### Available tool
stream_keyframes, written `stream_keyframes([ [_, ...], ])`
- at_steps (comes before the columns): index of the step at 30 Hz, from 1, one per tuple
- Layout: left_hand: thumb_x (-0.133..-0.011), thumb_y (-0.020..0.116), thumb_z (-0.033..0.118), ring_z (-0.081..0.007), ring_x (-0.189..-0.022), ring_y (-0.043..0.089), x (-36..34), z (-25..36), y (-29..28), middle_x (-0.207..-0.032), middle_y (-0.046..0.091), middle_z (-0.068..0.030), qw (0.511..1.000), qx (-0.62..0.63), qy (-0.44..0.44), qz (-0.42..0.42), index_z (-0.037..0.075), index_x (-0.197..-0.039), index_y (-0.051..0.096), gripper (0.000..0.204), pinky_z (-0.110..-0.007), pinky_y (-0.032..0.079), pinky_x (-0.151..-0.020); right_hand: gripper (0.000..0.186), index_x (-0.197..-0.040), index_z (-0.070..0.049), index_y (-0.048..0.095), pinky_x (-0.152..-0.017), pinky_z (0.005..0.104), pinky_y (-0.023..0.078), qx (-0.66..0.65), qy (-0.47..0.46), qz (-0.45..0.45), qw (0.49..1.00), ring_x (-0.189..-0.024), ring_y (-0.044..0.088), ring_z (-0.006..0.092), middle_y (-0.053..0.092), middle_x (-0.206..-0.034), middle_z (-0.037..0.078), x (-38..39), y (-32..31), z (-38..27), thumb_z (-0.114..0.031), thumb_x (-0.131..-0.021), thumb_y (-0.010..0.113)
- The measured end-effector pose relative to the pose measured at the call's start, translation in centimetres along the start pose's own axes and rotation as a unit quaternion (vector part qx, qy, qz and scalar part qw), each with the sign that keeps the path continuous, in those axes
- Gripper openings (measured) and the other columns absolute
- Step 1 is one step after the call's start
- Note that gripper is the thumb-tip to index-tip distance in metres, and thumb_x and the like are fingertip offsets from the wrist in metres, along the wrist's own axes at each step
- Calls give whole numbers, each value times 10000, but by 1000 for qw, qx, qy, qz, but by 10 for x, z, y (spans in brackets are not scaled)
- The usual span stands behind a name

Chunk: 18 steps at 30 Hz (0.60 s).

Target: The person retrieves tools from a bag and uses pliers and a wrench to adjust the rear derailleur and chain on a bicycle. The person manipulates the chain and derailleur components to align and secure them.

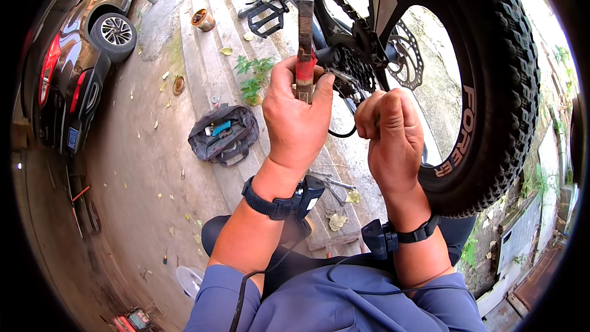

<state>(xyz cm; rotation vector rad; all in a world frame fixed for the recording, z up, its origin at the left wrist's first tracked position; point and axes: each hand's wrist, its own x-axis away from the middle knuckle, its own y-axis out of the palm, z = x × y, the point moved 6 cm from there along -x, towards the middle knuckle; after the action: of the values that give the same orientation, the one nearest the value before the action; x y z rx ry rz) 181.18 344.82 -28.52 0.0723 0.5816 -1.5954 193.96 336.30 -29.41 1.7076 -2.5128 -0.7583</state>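
My left hand (296,117) is closed round a long flat tool (305,34), dark at its far end with a red band near my fingers. I cannot tell its exact kind. Beside it, my right hand (393,126) is closed, with its thumb on top, close to the rear derailleur (344,83) of a bicycle. What its fingers grip is hidden. A black cable (343,134) loops below the derailleur towards my right hand. The bicycle's chain and sprockets (361,64) lie just beyond both hands, and its fat knobbly tyre (513,80) stands to the right.
A dark open tool bag (224,154) with tools inside sits on the concrete steps (206,77) to the left. Farther off are a small tub (203,20), a bicycle pedal (266,20) and a parked dark car (77,64). A brake disc (405,55) shows by the wheel hub.
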Motion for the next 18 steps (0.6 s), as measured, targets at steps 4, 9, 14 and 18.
stream_keyframes([
  [4, -880, 760, 58, -66, -780, 617, -2, 1, 3, -921, 706, -25, 1000, 5, -3, -8, 11, -1103, 601, 277, -255, 529, -713, 379, -825, -74, 407, -622, 285, 355, 3, 7, 4, 1000, -658, 395, 142, 429, -706, 44, 1, 0, 0, -307, -1123, 387],
  [9, -880, 732, 32, -67, -781, 618, -4, 4, 3, -923, 702, -25, 1000, 4, 9, -18, 11, -1084, 613, 238, -255, 529, -716, 380, -829, -74, 413, -624, 284, 356, 4, 12, 5, 1000, -659, 394, 138, 431, -710, 41, 1, -2, 2, -312, -1123, 386],
  [14, -848, 736, 29, -177, -794, 673, -5, -1, 3, -938, 707, -88, 999, 20, -10, -32, 23, -1135, 605, 315, -324, 549, -749, 378, -834, -73, 420, -627, 282, 355, -1, 13, 5, 1000, -663, 392, 134, 436, -717, 38, 1, -1, 2, -314, -1123, 388],
  [18, -849, 736, 34, -178, -804, 676, -4, -2, 2, -942, 708, -85, 1000, 4, 8, -29, 22, -1134, 607, 313, -322, 550, -754, 373, -839, -69, 428, -629, 282, 355, 5, 9, 2, 1000, -666, 396, 134, 443, -721, 39, 2, -1, 1, -306, -1124, 389],
])
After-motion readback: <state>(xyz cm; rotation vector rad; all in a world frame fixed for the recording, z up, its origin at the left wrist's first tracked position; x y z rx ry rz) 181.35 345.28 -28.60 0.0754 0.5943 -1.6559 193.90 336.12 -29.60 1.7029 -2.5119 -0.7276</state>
